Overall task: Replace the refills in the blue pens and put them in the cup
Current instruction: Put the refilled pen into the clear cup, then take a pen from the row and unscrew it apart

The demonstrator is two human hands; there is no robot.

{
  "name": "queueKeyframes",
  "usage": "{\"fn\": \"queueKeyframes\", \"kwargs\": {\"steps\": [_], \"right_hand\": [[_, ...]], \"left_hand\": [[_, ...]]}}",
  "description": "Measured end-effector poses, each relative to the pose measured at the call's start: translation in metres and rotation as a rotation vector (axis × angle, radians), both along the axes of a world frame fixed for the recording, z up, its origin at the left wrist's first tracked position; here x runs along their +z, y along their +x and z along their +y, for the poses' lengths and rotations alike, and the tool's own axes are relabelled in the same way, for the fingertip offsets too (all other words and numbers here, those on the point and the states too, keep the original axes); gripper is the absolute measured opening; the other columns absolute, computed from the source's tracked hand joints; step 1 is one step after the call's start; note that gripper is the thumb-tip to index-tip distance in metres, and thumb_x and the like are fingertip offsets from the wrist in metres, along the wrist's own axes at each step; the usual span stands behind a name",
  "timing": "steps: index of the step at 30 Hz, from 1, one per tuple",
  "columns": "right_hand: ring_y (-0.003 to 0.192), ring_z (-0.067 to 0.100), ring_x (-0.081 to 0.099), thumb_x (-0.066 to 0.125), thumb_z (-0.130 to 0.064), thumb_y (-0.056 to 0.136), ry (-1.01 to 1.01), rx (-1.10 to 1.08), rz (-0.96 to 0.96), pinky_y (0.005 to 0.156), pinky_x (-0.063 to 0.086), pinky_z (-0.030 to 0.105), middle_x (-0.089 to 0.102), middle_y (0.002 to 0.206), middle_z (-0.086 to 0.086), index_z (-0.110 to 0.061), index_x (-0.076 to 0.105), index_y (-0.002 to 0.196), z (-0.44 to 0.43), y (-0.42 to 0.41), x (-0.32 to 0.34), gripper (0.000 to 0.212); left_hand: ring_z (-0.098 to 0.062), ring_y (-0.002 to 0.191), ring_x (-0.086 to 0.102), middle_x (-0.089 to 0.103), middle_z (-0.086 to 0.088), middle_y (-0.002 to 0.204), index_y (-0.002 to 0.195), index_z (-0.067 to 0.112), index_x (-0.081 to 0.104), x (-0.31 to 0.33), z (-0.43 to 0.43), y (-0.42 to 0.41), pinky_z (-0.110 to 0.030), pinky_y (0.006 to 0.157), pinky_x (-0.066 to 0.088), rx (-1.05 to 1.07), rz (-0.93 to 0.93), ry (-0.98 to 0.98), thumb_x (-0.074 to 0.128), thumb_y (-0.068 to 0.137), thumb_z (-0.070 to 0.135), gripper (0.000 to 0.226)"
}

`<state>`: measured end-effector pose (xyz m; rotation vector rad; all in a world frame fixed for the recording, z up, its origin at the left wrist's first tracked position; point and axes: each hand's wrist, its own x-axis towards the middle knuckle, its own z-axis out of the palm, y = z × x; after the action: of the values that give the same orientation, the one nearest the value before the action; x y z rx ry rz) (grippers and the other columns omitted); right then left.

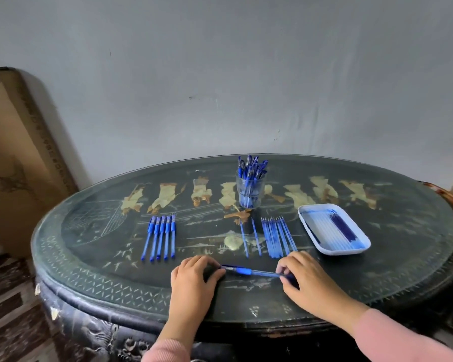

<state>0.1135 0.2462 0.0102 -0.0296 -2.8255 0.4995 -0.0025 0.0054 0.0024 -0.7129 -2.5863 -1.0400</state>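
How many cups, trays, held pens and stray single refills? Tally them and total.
Cup: 1
Tray: 1
Held pen: 1, gripped by left hand and right hand
Stray single refills: 2
Total: 5

Left hand [194,278] sits palm down, fingers curled over one end of the pen [249,271]. Right hand [309,280], just across from it, knuckles up, pinches the other end between thumb and fingertips.

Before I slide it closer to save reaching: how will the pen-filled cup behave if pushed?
Likely top-heavy: pens stand well above the cup, so a high push may tip it. It looks like clear glass, so probably breakable. Pushed low, it may slide on the glossy tabletop.
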Motion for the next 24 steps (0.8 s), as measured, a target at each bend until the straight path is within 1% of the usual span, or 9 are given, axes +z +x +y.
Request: {"fn": "queueKeyframes", "kwargs": {"steps": [1,5,7,9,11,15,18,22,24], "right_hand": [[0.094,0.002,0.042,0.054,-0.034,0.090,0.022,-0.003,0.002,0.085,0.032,0.017,0.043,0.095,-0.021,-0.033,0.052,0.092,-0.001,-0.002,0.000,0.003],[0.101,0.006,0.043,0.037,-0.061,0.088,0.011,0.028,-0.004,0.094,0.032,0.021,0.047,0.105,-0.018,-0.034,0.059,0.116,-0.021,-0.013,0.002,0.044],[0.100,0.011,0.046,0.047,-0.053,0.092,-0.026,0.034,0.041,0.093,0.033,0.024,0.049,0.103,-0.013,-0.031,0.064,0.118,-0.034,-0.022,-0.003,0.038],[0.097,0.014,0.049,0.060,-0.036,0.094,-0.076,0.009,0.093,0.092,0.036,0.027,0.052,0.098,-0.010,-0.027,0.070,0.111,-0.043,-0.029,-0.008,0.021],[0.093,0.014,0.051,0.062,-0.031,0.093,-0.094,0.002,0.159,0.090,0.040,0.029,0.055,0.095,-0.010,-0.025,0.071,0.103,-0.048,-0.030,-0.012,0.016],[0.089,0.012,0.051,0.045,-0.045,0.092,-0.051,0.035,0.198,0.086,0.043,0.029,0.056,0.094,-0.011,-0.026,0.069,0.099,-0.052,-0.027,-0.011,0.031],[0.087,0.013,0.054,0.047,-0.052,0.090,-0.020,0.038,0.186,0.086,0.045,0.030,0.058,0.091,-0.010,-0.023,0.071,0.098,-0.056,-0.028,-0.007,0.039],[0.083,0.015,0.056,0.065,-0.033,0.091,-0.012,0.047,0.214,0.082,0.050,0.030,0.060,0.088,-0.006,-0.017,0.069,0.087,-0.057,-0.028,-0.005,0.017],[0.080,0.014,0.056,0.064,-0.029,0.092,0.018,0.068,0.244,0.078,0.052,0.029,0.059,0.086,-0.005,-0.016,0.066,0.084,-0.059,-0.027,-0.005,0.016]], "left_hand": [[-0.007,0.087,0.058,0.061,0.027,0.081,0.077,0.041,0.060,0.000,0.000,0.000,-0.040,0.083,0.048,0.000,-0.006,0.000,0.080,0.074,0.039,0.021],[-0.009,0.091,0.060,0.064,0.026,0.085,0.077,0.038,0.064,-0.001,-0.001,0.001,-0.042,0.084,0.048,-0.006,0.017,-0.029,0.081,0.074,0.037,0.017],[-0.008,0.096,0.059,0.065,0.027,0.088,0.083,0.040,0.065,0.000,-0.002,0.001,-0.040,0.089,0.044,-0.008,0.012,-0.039,0.079,0.076,0.038,0.016],[0.000,0.103,0.052,0.064,0.031,0.094,0.102,0.046,0.064,0.002,-0.003,0.002,-0.032,0.095,0.034,-0.029,-0.006,-0.075,0.074,0.080,0.044,0.024],[0.006,0.108,0.047,0.061,0.037,0.098,0.112,0.051,0.061,0.004,-0.003,0.003,-0.026,0.096,0.024,-0.087,0.009,-0.122,0.069,0.084,0.049,0.030],[0.004,0.108,0.049,0.061,0.032,0.099,0.096,0.049,0.069,0.005,-0.002,0.006,-0.027,0.094,0.021,-0.125,0.020,-0.115,0.068,0.085,0.047,0.011],[0.001,0.102,0.053,0.064,0.027,0.094,0.092,0.045,0.069,0.003,-0.001,0.007,-0.029,0.090,0.023,-0.116,0.058,-0.092,0.057,0.086,0.054,0.016],[-0.004,0.096,0.056,0.066,0.022,0.089,0.090,0.040,0.070,0.004,0.000,0.011,-0.031,0.086,0.026,-0.115,0.116,-0.116,0.038,0.089,0.054,0.034],[-0.007,0.093,0.058,0.067,0.020,0.088,0.089,0.036,0.070,0.006,0.002,0.013,-0.032,0.085,0.026,-0.115,0.137,-0.132,0.035,0.092,0.050,0.038]]}}
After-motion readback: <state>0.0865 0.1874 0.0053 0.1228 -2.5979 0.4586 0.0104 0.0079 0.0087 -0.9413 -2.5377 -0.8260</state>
